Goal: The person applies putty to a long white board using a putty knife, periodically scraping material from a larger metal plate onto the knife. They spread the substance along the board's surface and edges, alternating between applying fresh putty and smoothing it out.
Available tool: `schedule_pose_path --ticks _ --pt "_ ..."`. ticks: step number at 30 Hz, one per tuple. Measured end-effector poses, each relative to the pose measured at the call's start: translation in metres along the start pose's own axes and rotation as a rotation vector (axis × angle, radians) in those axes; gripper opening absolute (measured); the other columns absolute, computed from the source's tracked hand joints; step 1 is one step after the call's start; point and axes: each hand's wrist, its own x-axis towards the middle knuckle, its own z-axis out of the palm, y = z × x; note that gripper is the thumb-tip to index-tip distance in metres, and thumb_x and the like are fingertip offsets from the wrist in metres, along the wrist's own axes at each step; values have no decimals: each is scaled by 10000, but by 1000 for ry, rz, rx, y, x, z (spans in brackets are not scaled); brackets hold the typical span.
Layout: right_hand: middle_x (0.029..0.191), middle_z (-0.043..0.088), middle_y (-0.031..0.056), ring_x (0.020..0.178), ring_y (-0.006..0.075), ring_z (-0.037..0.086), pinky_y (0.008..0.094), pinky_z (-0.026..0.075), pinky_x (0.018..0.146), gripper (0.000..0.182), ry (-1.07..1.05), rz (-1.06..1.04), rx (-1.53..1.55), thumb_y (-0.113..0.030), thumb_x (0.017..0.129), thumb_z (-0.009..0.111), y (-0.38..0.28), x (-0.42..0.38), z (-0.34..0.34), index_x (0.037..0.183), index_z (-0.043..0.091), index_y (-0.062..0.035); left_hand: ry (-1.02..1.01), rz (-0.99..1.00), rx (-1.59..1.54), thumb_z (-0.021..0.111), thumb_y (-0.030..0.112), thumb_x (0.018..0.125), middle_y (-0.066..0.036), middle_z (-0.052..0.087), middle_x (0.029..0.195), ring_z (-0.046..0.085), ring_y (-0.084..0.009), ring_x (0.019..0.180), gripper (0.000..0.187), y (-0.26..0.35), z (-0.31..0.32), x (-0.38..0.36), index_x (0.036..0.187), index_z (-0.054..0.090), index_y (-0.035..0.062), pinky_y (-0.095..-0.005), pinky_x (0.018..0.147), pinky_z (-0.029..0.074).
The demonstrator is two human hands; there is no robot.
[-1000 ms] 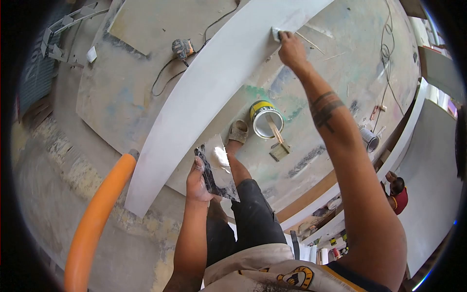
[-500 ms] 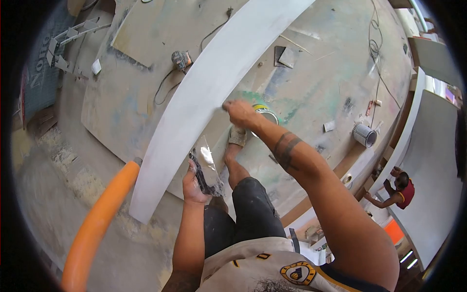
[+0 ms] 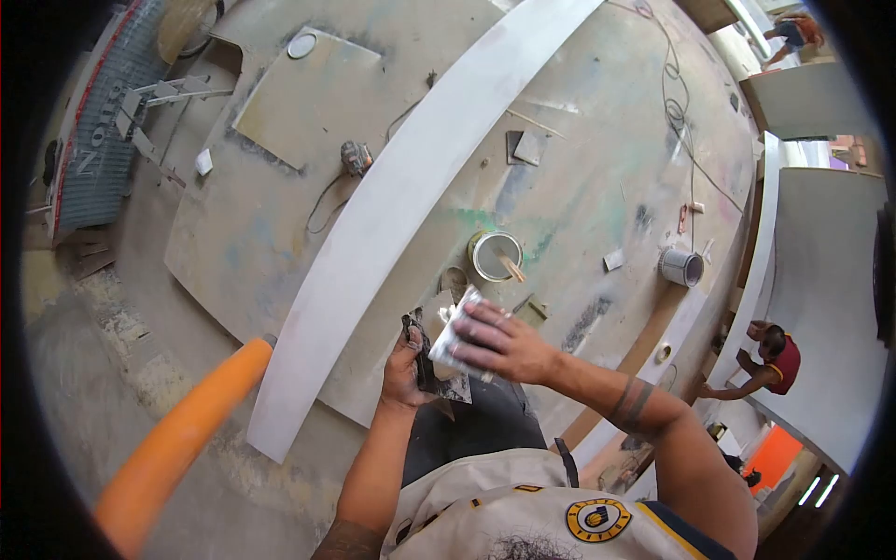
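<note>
My left hand (image 3: 401, 375) is closed around the dark edge of a flat putty plate (image 3: 455, 386), which carries pale paste. Over that plate, my right hand (image 3: 499, 343) grips a flat, white-smeared spreader (image 3: 450, 338), with its fingers laid across the blade. The two tools meet or overlap in front of my lap; exact contact is hard to see. Beyond my hands lies a long, curved white panel (image 3: 397, 201), running diagonally. An open can (image 3: 474, 254) with a stick in it stands on the paint-stained board just past my right hand.
A corded power tool (image 3: 356, 159) lies beyond the panel. At the right are a grey can (image 3: 680, 267) and a loose cable (image 3: 674, 107). An orange tube (image 3: 187, 439) rises at lower left. A co-worker (image 3: 777, 359) leans at another panel on the right.
My right hand has moved from the white panel's edge down and back to the plate in my left hand. My left hand has shifted slightly right. The view has tilted a little.
</note>
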Motion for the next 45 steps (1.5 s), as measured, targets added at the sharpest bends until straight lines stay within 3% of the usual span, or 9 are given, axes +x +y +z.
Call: schedule_pose_path --ticks 7,9,12,21,25,30,35,37,45 --pt "1372 532 141 1273 308 522 461 417 1088 607 -63 452 -110 -51 804 636 -92 -27 -22 1396 511 -101 -140 187 11 504 323 1021 -126 622 1264 624 -263 1150 462 1 -2 -119 1373 485 25 -435 972 522" --pt "1091 653 132 976 245 671 381 565 850 362 659 1126 978 -100 892 597 -135 -27 -19 1245 586 -16 -259 137 67 480 333 1026 -134 625 1264 645 -273 1118 470 -8 5 -163 1381 482 24 -435 960 533" --pt "757 621 28 576 127 601 298 495 466 209 683 1184 1460 -243 990 544 -182 -10 -44 971 605 -44 -129 58 -19 487 318 1026 -107 642 1243 657 -253 1096 428 -56 -10 -202 1361 512 54 -429 954 536" --pt "731 605 -39 582 59 539 231 432 494 425 -61 691 964 -447 926 680 -262 -29 -4 984 644 -28 -277 146 -249 508 370 1019 -82 668 1173 674 -241 1040 425 -71 -1 -286 1328 534 79 -427 906 561" --pt "726 612 -20 552 75 550 238 422 463 361 -14 990 1003 -410 976 616 -260 -42 -12 984 642 -50 -177 287 -23 512 356 1018 -88 665 1181 675 -231 1038 421 -46 0 -320 1338 532 83 -433 892 569" --pt "758 582 -34 565 84 532 251 465 528 439 432 681 1202 -543 988 515 -275 -10 9 1009 595 -111 -131 249 29 522 346 1015 -98 660 1201 665 -218 1058 436 -92 6 -317 1354 521 71 -394 894 564" --pt "915 676 0 806 100 605 290 510 745 310 -168 696 1112 -282 929 714 -304 -32 -11 1048 667 0 -145 488 0 510 447 1001 -111 644 1225 653 -244 1077 532 -53 21 -340 1368 500 61 -408 926 543" --pt "692 596 -30 512 58 506 234 390 459 340 58 806 956 -386 928 698 -302 -44 -4 926 646 -50 -197 606 21 533 424 997 -103 644 1225 651 -239 1081 525 -33 14 -340 1374 493 61 -403 934 538" --pt "867 655 42 756 147 666 290 533 636 192 617 877 1133 -204 973 633 -257 -49 -47 1034 604 -25 161 742 131 573 235 1004 -40 650 1117 658 -169 1013 320 -15 10 -316 1282 564 77 -350 889 554"
